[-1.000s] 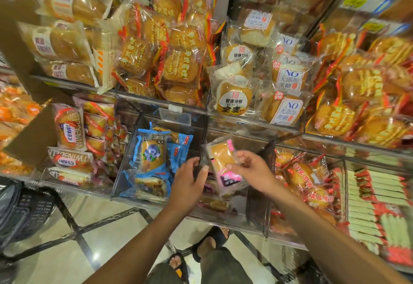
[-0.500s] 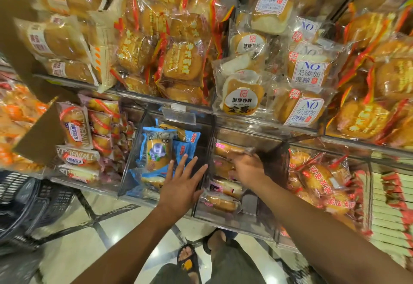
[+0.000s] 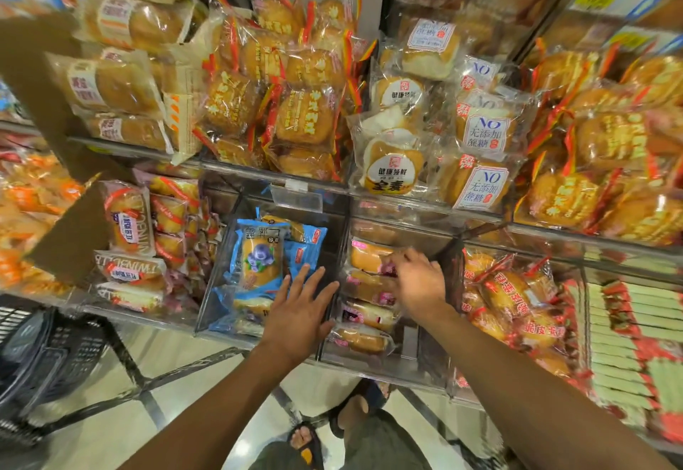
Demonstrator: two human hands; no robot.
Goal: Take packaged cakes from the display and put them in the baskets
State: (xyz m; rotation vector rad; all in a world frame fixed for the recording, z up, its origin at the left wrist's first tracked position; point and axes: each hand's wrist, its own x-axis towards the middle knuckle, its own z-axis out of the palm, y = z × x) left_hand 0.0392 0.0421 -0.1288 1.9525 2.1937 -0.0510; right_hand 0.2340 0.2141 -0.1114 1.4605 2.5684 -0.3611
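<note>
Pink-labelled clear-wrapped cake (image 3: 367,257) pinched in clear plastic bin (image 3: 369,358).
It is gripped by the right hand (image 3: 419,281), fingers curled; the left hand (image 3: 299,308) is held wide open.

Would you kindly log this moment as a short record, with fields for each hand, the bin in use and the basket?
left hand: open, fingers spread, at the divider between the blue packs and the pink-label packs; contact unclear
right hand: inside the bin, fingers curled on the top pack
bin: clear-walled, holds the pink-label packs in a row
basket: black, lower left, apart from both hands; contents not visible
</note>
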